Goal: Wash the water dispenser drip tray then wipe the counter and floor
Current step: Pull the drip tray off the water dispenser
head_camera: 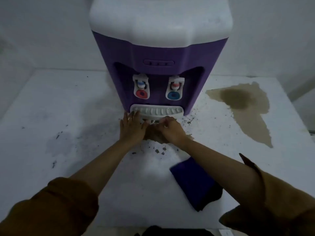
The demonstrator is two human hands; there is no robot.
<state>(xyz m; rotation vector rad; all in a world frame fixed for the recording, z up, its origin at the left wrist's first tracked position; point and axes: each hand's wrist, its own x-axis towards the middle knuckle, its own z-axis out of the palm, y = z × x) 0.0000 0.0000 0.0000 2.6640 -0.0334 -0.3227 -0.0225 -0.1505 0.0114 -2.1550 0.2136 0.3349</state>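
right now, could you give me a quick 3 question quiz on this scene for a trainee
1. True or false: the drip tray is already off the water dispenser.
2. Pick one: seen from the person, the brown spill lies A) left of the dispenser, B) right of it, C) behind it.
3. What colour is the cloth lying on the counter?

Key
1. False: it sits at the dispenser's base, with the left hand and right hand at its front edge.
2. B
3. Purple
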